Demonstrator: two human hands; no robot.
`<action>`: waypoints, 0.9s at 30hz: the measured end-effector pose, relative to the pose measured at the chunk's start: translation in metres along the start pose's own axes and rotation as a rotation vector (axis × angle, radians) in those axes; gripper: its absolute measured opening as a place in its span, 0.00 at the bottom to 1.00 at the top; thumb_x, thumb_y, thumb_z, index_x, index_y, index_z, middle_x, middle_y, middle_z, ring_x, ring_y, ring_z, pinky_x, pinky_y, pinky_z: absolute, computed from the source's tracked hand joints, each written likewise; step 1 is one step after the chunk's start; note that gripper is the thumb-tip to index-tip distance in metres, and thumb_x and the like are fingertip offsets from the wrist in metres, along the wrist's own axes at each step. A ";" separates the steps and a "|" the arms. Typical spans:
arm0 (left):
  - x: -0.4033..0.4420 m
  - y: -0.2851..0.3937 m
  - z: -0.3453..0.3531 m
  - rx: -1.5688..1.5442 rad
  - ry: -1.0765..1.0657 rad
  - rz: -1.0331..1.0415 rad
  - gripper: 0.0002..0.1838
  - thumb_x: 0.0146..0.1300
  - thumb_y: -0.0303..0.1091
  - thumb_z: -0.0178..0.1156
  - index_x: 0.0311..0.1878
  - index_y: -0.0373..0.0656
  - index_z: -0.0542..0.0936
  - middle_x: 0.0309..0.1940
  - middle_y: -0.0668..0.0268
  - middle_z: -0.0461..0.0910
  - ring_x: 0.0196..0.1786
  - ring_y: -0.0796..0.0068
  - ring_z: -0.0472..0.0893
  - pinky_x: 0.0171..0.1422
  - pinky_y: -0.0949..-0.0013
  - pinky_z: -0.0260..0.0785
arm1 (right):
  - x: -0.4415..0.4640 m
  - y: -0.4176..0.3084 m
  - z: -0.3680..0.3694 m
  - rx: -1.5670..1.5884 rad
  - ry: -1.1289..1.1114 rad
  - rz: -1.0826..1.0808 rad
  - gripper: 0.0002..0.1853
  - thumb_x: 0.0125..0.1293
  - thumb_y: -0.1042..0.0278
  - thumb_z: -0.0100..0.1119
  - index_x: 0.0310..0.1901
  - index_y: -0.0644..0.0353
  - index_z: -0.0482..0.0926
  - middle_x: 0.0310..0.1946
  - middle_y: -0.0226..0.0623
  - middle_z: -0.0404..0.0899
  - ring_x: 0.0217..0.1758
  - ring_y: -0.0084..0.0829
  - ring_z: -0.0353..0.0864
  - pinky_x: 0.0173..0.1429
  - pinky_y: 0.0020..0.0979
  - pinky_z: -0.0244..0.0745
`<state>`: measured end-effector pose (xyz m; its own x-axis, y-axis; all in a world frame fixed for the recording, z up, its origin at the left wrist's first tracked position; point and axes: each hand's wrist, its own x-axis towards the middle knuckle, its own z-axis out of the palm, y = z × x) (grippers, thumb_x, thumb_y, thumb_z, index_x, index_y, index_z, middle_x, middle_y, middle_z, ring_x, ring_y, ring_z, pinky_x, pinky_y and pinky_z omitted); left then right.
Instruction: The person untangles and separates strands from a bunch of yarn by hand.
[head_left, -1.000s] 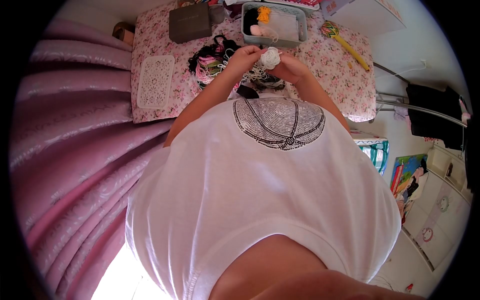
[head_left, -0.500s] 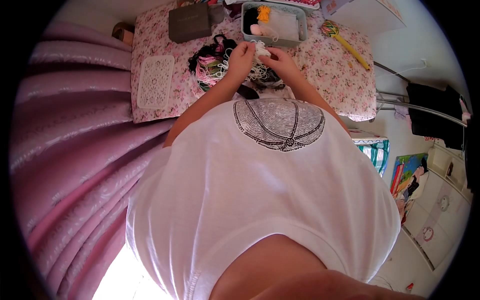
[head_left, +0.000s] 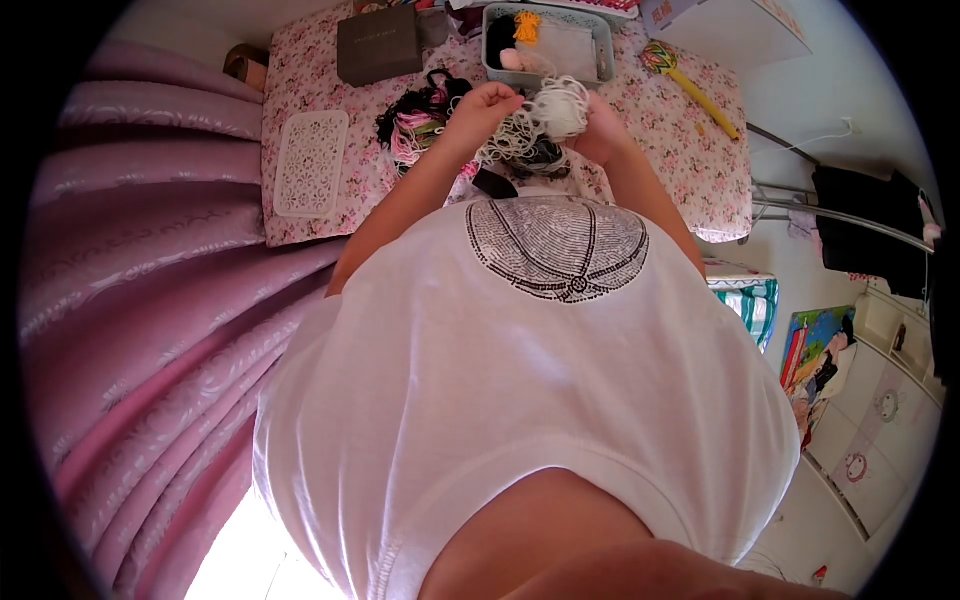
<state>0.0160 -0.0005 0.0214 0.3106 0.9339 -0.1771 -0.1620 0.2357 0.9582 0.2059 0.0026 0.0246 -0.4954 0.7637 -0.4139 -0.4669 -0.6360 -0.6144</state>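
Note:
A ball of white yarn (head_left: 562,108) is in my right hand (head_left: 603,132), whose fingers curl round its right side and are partly hidden. Left of the ball, my left hand (head_left: 484,112) is closed in a pinch on a strand of the white yarn. Below and between both hands lies a loose tangle of white yarn (head_left: 510,140). Beside it, under my left wrist, a heap of pink, green and black yarn (head_left: 412,125) spreads over the table.
A grey-green basket (head_left: 608,55) with black, orange and pale yarn stands just behind my hands. A dark box (head_left: 378,46) sits at the back left, a white lace-pattern plastic lid (head_left: 311,163) at left. On the flowered tablecloth (head_left: 670,170) lies a yellow stick (head_left: 703,102).
My hands have moved apart, the right one shifting to the right with the white yarn. The ball now shows between them, clear of the fingers that covered it.

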 end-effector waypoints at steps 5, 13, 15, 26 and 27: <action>-0.002 0.003 0.000 -0.130 -0.122 -0.112 0.06 0.58 0.35 0.50 0.30 0.43 0.70 0.14 0.78 0.58 0.14 0.89 0.52 0.18 0.82 0.43 | -0.004 0.010 0.023 -0.401 0.111 -0.154 0.14 0.57 0.66 0.46 0.45 0.57 0.67 0.36 0.29 0.73 0.36 0.22 0.73 0.33 0.23 0.69; -0.004 0.008 -0.023 -0.204 0.053 -0.082 0.06 0.60 0.34 0.47 0.31 0.42 0.68 0.14 0.79 0.55 0.15 0.88 0.50 0.19 0.81 0.42 | 0.003 -0.004 -0.036 -0.302 0.319 -0.248 0.14 0.51 0.74 0.47 0.43 0.59 0.68 0.30 0.29 0.72 0.25 0.17 0.66 0.22 0.21 0.61; -0.004 0.008 -0.020 -0.194 0.013 -0.087 0.05 0.59 0.33 0.47 0.31 0.42 0.68 0.14 0.79 0.55 0.15 0.88 0.50 0.19 0.81 0.42 | 0.002 -0.004 -0.035 -0.464 0.418 -0.184 0.16 0.51 0.74 0.48 0.45 0.60 0.68 0.32 0.31 0.72 0.29 0.20 0.68 0.28 0.23 0.64; 0.000 0.007 -0.002 -0.227 -0.096 -0.111 0.05 0.59 0.32 0.46 0.32 0.42 0.68 0.14 0.78 0.55 0.15 0.88 0.51 0.19 0.81 0.42 | 0.020 0.022 -0.002 -1.032 0.029 -0.263 0.21 0.53 0.66 0.55 0.48 0.63 0.66 0.40 0.36 0.72 0.40 0.23 0.72 0.42 0.23 0.65; -0.001 0.007 -0.005 -0.244 -0.068 -0.119 0.04 0.58 0.31 0.46 0.32 0.42 0.68 0.14 0.78 0.54 0.15 0.88 0.51 0.18 0.81 0.42 | 0.020 0.021 -0.005 -0.951 0.062 -0.289 0.18 0.54 0.68 0.53 0.46 0.63 0.67 0.39 0.35 0.72 0.38 0.23 0.72 0.41 0.22 0.66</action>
<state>0.0097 0.0019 0.0271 0.4014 0.8778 -0.2616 -0.3390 0.4077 0.8478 0.1900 0.0054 -0.0001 -0.4038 0.8968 -0.1810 0.2308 -0.0916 -0.9687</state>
